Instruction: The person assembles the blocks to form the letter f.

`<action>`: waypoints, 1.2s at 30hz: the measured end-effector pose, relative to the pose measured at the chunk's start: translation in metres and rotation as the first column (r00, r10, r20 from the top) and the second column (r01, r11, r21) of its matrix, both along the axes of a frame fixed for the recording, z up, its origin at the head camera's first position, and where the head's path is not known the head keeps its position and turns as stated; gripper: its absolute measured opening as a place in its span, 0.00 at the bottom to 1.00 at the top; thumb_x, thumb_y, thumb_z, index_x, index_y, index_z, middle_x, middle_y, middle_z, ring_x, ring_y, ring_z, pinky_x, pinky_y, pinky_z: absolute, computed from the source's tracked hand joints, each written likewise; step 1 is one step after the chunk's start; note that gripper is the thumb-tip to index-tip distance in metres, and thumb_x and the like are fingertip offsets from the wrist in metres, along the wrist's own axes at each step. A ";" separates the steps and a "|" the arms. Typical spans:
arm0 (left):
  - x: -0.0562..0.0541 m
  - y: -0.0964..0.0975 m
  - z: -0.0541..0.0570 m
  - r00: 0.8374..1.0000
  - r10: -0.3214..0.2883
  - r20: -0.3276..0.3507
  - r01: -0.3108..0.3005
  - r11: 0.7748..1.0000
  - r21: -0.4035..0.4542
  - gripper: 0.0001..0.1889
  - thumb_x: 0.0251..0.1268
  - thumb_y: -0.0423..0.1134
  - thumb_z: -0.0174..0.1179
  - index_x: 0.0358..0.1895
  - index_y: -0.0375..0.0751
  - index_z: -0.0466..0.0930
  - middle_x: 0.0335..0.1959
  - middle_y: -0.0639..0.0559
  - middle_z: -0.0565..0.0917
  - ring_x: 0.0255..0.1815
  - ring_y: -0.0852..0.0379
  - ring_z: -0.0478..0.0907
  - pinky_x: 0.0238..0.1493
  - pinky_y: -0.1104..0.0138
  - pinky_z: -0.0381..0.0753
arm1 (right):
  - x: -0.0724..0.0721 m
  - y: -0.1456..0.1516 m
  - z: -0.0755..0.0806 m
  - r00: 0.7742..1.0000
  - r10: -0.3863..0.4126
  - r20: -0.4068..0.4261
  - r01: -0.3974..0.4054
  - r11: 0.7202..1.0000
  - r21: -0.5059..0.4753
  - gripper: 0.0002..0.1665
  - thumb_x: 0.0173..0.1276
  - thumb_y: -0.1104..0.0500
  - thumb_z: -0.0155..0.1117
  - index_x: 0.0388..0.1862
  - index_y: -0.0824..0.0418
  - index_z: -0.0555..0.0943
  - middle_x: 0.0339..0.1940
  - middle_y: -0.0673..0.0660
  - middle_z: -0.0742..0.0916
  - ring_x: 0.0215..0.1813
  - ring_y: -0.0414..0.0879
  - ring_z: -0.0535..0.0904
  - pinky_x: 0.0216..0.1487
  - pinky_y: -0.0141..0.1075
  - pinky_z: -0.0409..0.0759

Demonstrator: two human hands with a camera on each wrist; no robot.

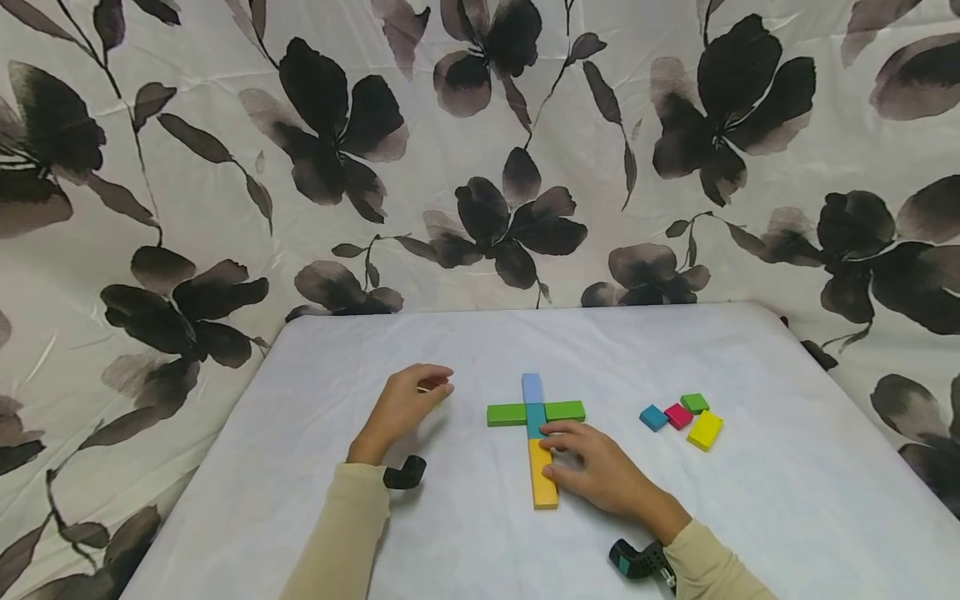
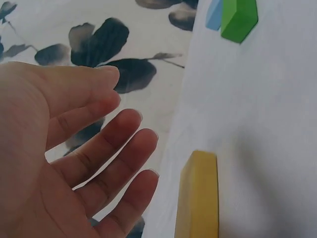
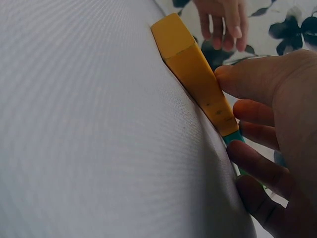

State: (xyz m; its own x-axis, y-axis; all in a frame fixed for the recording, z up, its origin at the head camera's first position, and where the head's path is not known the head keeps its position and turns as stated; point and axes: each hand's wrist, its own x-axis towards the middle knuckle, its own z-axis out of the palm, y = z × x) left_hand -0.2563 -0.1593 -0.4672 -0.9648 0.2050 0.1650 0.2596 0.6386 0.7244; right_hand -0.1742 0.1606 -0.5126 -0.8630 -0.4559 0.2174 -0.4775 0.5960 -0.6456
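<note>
Flat blocks form a cross in the head view. A light blue block [image 1: 532, 388] tops it, a teal block [image 1: 536, 420] lies at the crossing, green blocks [image 1: 507, 415] make the two arms, and an orange block [image 1: 543, 477] is the long lower stem. My right hand [image 1: 600, 471] touches the orange block's right side with the thumb, its fingertips reaching over the teal block's lower edge. Left of the cross my left hand [image 1: 405, 408] hovers with relaxed fingers, holding nothing. In the left wrist view, the orange block [image 2: 200, 193] stands apart from those fingers.
To the right lie a loose blue block [image 1: 653, 418], a red block [image 1: 679, 416], a small green block [image 1: 694, 403] and a yellow block [image 1: 705, 431], close together. A white cloth covers the table [image 1: 450, 542]; a flowered curtain [image 1: 450, 125] hangs behind it.
</note>
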 end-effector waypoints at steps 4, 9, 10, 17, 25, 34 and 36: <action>0.000 -0.010 0.000 1.000 0.021 0.004 -0.021 1.000 -0.005 0.17 0.70 0.44 0.64 0.59 0.46 0.83 0.50 0.52 0.84 0.51 0.51 0.80 0.54 0.55 0.80 | 0.000 0.000 0.000 1.000 0.000 0.005 0.000 1.000 0.008 0.24 0.70 0.44 0.68 0.60 0.52 0.83 0.66 0.41 0.77 0.67 0.43 0.73 0.65 0.49 0.74; 0.000 -0.020 -0.002 0.999 0.039 0.026 -0.039 0.999 -0.004 0.18 0.70 0.45 0.64 0.60 0.46 0.83 0.51 0.51 0.84 0.53 0.49 0.80 0.56 0.54 0.78 | 0.000 0.000 -0.001 1.000 0.001 0.007 -0.001 1.000 0.017 0.24 0.70 0.44 0.68 0.60 0.51 0.83 0.67 0.41 0.77 0.67 0.43 0.73 0.65 0.48 0.74; 0.000 -0.022 -0.003 0.998 0.045 0.033 -0.045 0.999 -0.002 0.18 0.70 0.45 0.64 0.60 0.46 0.82 0.51 0.51 0.84 0.53 0.49 0.80 0.56 0.54 0.78 | 0.000 0.000 -0.001 1.000 0.001 0.008 -0.001 1.000 0.017 0.24 0.70 0.44 0.68 0.60 0.51 0.83 0.67 0.41 0.77 0.67 0.43 0.73 0.65 0.48 0.74; -0.001 -0.033 -0.007 0.993 0.097 0.073 -0.098 0.995 0.000 0.19 0.71 0.46 0.63 0.62 0.48 0.81 0.52 0.51 0.84 0.56 0.49 0.78 0.56 0.53 0.78 | -0.002 0.000 -0.001 1.000 0.004 -0.011 -0.004 1.000 0.020 0.23 0.69 0.44 0.68 0.60 0.52 0.83 0.66 0.41 0.77 0.66 0.41 0.73 0.65 0.47 0.75; -0.003 -0.044 -0.011 0.988 0.121 0.100 -0.121 0.993 -0.012 0.19 0.71 0.46 0.63 0.62 0.47 0.81 0.53 0.50 0.83 0.57 0.49 0.77 0.58 0.52 0.77 | 0.000 -0.001 0.001 1.000 0.006 -0.004 -0.006 1.000 0.010 0.23 0.70 0.45 0.68 0.59 0.52 0.83 0.66 0.41 0.77 0.65 0.41 0.74 0.64 0.48 0.75; -0.004 -0.050 -0.013 0.971 0.174 0.167 -0.171 0.985 -0.033 0.21 0.72 0.46 0.62 0.64 0.47 0.79 0.56 0.47 0.82 0.60 0.46 0.75 0.61 0.49 0.74 | -0.001 0.001 0.002 1.000 0.006 -0.017 -0.006 1.000 0.020 0.23 0.70 0.46 0.68 0.60 0.52 0.83 0.67 0.43 0.77 0.64 0.40 0.74 0.63 0.47 0.75; -0.004 -0.052 -0.015 0.965 0.183 0.188 -0.179 0.983 -0.038 0.21 0.72 0.46 0.62 0.65 0.47 0.78 0.58 0.47 0.81 0.61 0.46 0.74 0.62 0.49 0.74 | -0.001 0.002 0.002 1.000 0.017 -0.015 -0.017 1.000 0.020 0.23 0.71 0.46 0.67 0.61 0.53 0.83 0.67 0.43 0.77 0.65 0.41 0.74 0.64 0.48 0.75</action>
State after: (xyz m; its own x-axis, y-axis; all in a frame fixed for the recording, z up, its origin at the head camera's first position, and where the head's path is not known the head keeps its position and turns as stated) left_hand -0.2604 -0.2112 -0.4824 -0.9993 0.0257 -0.0276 -0.0029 0.6775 0.7355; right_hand -0.1749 0.1626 -0.5107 -0.8519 -0.4747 0.2212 -0.4972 0.6004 -0.6264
